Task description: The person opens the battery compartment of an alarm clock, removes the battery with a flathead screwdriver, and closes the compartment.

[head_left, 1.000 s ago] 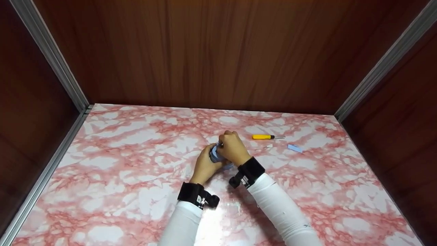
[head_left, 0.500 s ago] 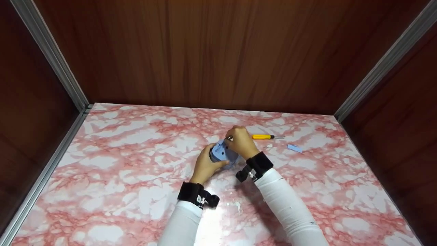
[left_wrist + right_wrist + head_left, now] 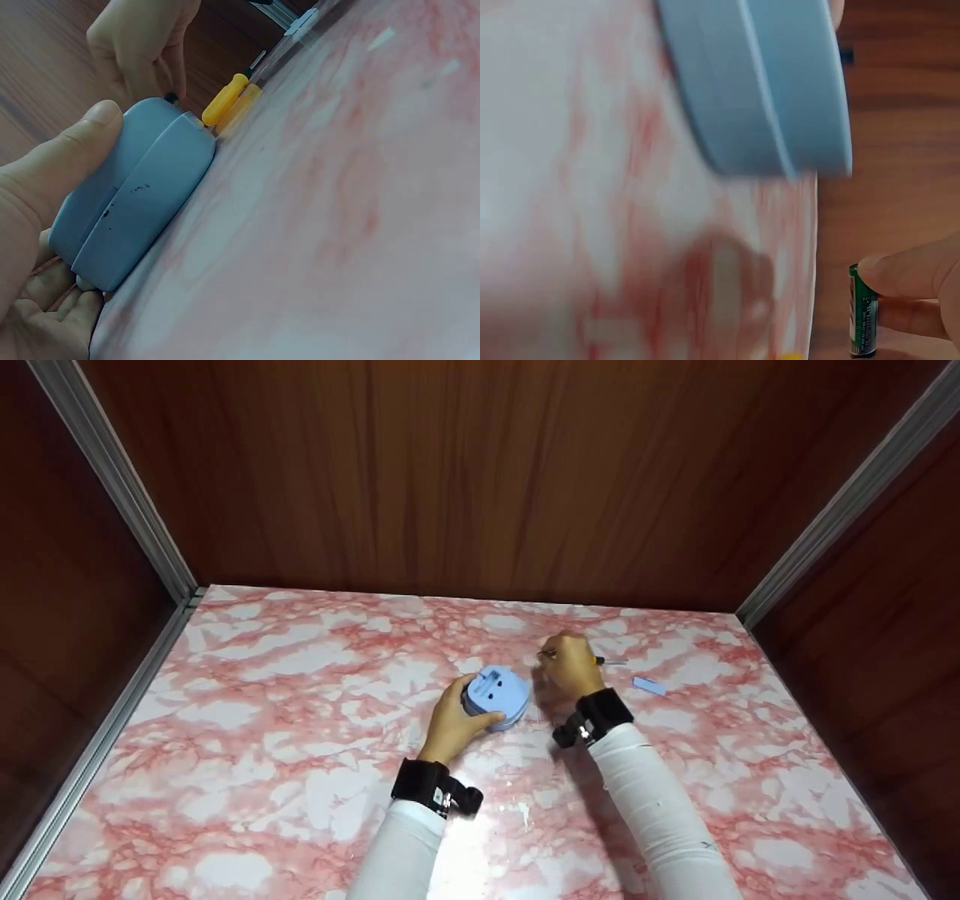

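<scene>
Hands apart now. L hand [image 3: 450, 726] clamped round blue device [image 3: 511, 697], on table [image 3: 300, 787] afaict, marked face up. Blue strip [image 3: 649, 685] loose on table to R, not held. R hand [image 3: 571, 669] has pulled clear of device vs 1s ago, pinching green batt [image 3: 863, 315]. Prob means batt just came out; can't tell if more inside. Yellow screwdriver [image 3: 226, 99] by R hand, unused rn.

No wording can be read. Pale print [image 3: 869, 322] runs along the green battery [image 3: 861, 300], dark marks [image 3: 489, 684] sit on top of the light-blue device [image 3: 511, 696], and white labels [image 3: 439, 796] show on the black wrist straps [image 3: 414, 780], all too small to make out.
</scene>
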{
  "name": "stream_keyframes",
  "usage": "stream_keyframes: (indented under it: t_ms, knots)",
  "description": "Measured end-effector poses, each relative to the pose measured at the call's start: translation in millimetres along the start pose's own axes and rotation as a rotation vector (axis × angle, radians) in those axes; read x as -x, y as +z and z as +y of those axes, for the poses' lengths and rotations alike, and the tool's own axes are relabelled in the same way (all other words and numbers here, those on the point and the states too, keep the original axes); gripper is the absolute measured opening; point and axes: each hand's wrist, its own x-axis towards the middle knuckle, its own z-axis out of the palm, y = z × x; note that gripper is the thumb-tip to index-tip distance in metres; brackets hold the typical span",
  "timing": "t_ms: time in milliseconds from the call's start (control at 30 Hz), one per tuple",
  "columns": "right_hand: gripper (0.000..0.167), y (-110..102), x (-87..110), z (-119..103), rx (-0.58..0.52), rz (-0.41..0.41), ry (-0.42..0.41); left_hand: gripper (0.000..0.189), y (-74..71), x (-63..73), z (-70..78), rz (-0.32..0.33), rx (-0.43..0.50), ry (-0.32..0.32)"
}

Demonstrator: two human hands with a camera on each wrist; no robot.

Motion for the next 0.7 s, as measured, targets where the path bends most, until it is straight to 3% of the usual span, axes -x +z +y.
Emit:
stream_keyframes:
  t_ms: [300, 500, 700]
  knots:
    - [0.004, -24.1, -0.2, 43.6, 0.063, 0.057, 0.084, 0.086, -1.7, 0.3, -0.7, -0.024, -0.004, -0.032]
    - [0.007, -42.3, -0.3, 74.0, 0.144, 0.029, 0.154, 0.087, -0.8, -0.1, -1.2, -0.023, 0.007, -0.021]
    - [0.004, -58.6, 3.3, 100.3, 0.239, 0.021, 0.146, 0.087, -1.1, 0.0, -0.6, -0.023, 0.010, -0.024]
